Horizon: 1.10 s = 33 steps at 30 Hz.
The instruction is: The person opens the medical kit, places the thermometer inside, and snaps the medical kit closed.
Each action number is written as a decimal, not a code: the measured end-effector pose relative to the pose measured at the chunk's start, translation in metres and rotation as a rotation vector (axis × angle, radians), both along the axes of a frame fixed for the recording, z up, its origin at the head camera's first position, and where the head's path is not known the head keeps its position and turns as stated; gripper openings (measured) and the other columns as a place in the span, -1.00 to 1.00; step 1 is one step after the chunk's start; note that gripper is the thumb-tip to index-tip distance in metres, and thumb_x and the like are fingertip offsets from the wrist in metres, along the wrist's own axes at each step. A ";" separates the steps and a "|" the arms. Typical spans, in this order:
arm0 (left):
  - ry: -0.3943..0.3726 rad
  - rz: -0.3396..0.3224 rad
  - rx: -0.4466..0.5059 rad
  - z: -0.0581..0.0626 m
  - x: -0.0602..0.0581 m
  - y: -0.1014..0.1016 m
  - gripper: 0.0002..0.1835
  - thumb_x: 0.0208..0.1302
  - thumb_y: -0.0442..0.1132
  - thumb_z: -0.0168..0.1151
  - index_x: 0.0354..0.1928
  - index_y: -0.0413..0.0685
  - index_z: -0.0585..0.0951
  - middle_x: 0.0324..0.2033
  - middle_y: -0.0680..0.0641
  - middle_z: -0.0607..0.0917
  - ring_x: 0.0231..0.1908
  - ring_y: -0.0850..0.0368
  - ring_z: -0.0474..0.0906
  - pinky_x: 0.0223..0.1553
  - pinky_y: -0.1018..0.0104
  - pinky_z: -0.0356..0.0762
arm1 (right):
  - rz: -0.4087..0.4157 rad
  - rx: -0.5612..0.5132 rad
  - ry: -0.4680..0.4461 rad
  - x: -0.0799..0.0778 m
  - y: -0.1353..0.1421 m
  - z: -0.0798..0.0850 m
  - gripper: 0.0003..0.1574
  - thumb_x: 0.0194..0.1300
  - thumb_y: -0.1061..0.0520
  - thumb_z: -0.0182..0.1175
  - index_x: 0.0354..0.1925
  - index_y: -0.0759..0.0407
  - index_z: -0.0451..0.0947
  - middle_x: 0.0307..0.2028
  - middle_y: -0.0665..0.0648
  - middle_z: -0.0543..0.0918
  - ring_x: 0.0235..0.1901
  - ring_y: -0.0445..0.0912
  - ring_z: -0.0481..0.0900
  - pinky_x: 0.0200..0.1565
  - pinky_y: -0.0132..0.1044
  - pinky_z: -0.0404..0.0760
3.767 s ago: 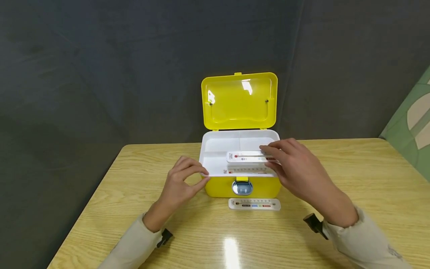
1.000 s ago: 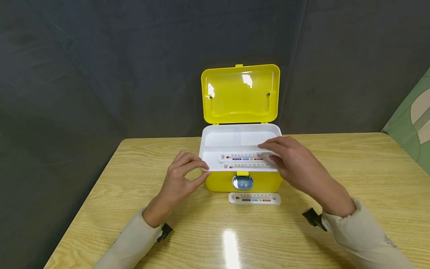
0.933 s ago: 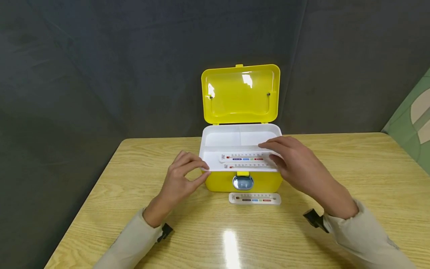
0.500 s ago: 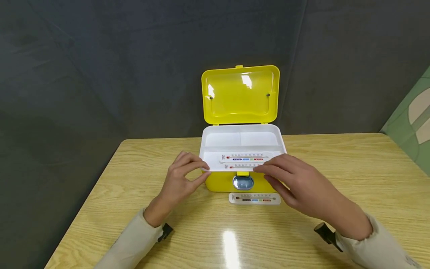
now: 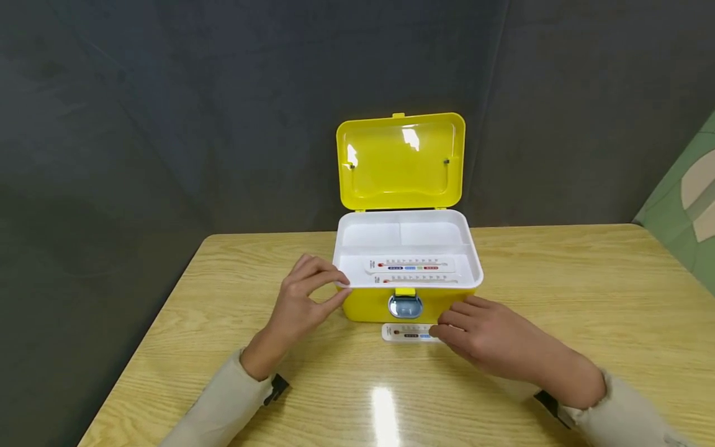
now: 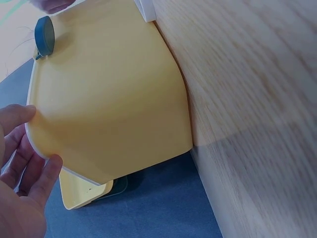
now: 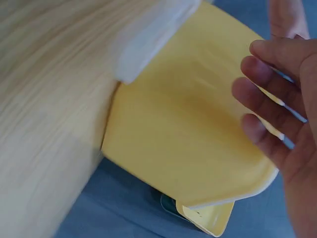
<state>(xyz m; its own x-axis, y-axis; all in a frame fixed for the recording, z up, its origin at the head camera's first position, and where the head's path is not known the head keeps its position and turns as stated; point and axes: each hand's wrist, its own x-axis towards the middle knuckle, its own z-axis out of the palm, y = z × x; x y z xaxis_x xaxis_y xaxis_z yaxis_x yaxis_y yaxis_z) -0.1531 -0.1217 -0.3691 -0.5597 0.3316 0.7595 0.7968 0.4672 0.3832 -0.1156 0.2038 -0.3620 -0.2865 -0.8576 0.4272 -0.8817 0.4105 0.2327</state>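
Observation:
A yellow storage box [image 5: 363, 307] stands with its lid [image 5: 399, 174] raised and a white tray [image 5: 475, 273] inside. Two white thermometers lie in the tray's front compartment: a rear thermometer [image 5: 413, 266] and a front thermometer [image 5: 419, 281]. My left hand [image 5: 298, 307] pinches the rim at the box's front left corner between thumb and fingers. On the table before the box is a third thermometer [image 5: 398, 333], its right end hidden behind my right hand [image 5: 486, 335] in the head view. In the right wrist view, that hand's fingers are loosely bent, apart from the blurred thermometer [image 7: 153, 39].
A clear latch [image 5: 406, 306] hangs on the box's front. The wooden table [image 5: 313, 397] reaches back to a dark cloth backdrop [image 5: 223, 124]. A green patterned surface [image 5: 687, 198] shows at the far right.
The thermometer that my right hand held over the tray now lies in it, released. That hand has come down and forward to the thermometer on the table. My left hand keeps its place.

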 end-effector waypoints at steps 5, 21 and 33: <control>0.012 -0.005 -0.004 -0.001 0.000 0.001 -0.80 -0.03 -0.42 0.56 -0.34 -0.08 0.75 -0.33 0.01 0.65 -0.27 0.14 0.44 -0.20 0.37 0.47 | -0.004 0.127 0.127 0.001 0.003 -0.013 -0.19 0.66 0.18 -0.60 -0.24 0.07 0.65 -0.30 -0.06 0.72 -0.31 -0.15 0.54 -0.18 -0.25 0.59; -0.023 0.017 -0.026 -0.001 0.002 0.001 -0.85 0.04 -0.37 0.53 -0.32 -0.07 0.75 -0.31 0.04 0.64 -0.23 0.17 0.43 -0.17 0.39 0.46 | -0.076 0.114 0.010 0.016 -0.012 -0.034 -0.27 0.65 0.07 -0.60 -0.18 0.04 0.58 -0.32 -0.08 0.60 -0.32 -0.18 0.45 -0.24 -0.30 0.55; 0.044 0.046 -0.078 -0.002 0.003 0.002 -0.82 0.03 -0.35 0.54 -0.30 -0.08 0.74 -0.31 0.02 0.62 -0.23 0.14 0.45 -0.19 0.36 0.51 | -0.240 0.089 -0.132 0.011 -0.006 -0.036 -0.69 0.19 0.16 0.38 -0.06 0.06 0.66 -0.16 -0.03 0.67 -0.21 -0.16 0.57 -0.15 -0.24 0.69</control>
<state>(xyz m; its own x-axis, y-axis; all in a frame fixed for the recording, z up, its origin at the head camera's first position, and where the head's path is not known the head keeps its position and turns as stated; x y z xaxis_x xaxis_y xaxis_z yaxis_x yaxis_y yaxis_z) -0.1505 -0.1201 -0.3707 -0.5423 0.3652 0.7566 0.7891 0.5305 0.3095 -0.1045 0.1983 -0.3978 -0.5336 -0.7912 0.2988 -0.7870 0.5939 0.1674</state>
